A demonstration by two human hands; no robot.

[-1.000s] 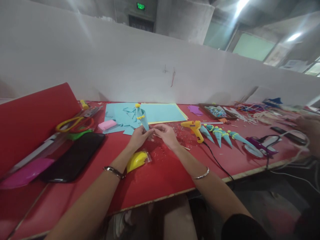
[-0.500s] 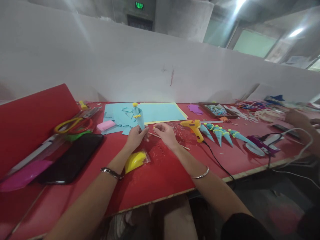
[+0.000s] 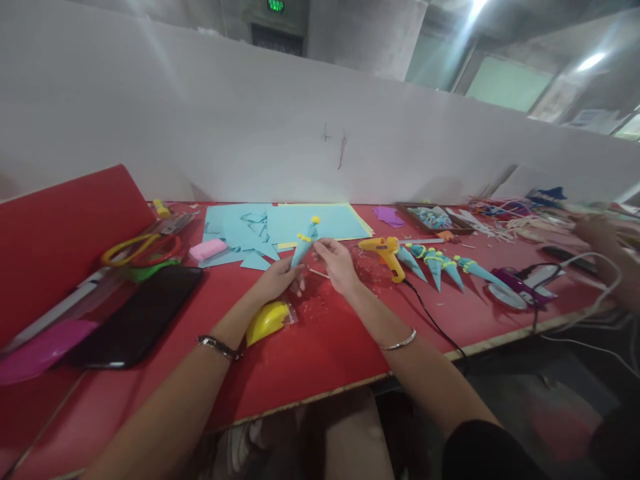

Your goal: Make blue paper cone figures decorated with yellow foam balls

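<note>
My left hand (image 3: 281, 280) is closed round the lower, pointed end of a light-blue paper cone (image 3: 301, 252). Small yellow balls form a band on the cone, and a larger yellow ball sits at its top. Fingertips of my right hand (image 3: 336, 263) are pinched together at the cone's right side; what they hold, if anything, is hidden. A thin stick (image 3: 318, 273) lies beneath the right hand. Beside my left wrist is a yellow lump in clear wrapping (image 3: 267, 323). A yellow glue gun (image 3: 384, 253) rests to the right, beside several decorated blue cones (image 3: 434, 268).
Blue paper sheets (image 3: 320, 223) and scraps lie at the back, near a pink block (image 3: 208, 249). Scissors (image 3: 143, 250) and a black phone (image 3: 137, 320) are on the left. A small tray (image 3: 435, 219) stands back right; another person's hand (image 3: 595, 230) is at far right.
My left hand has swung the cone rightward and tilted its top to the right. My right fingertips, which showed a small yellow bit before, are now against the cone.
</note>
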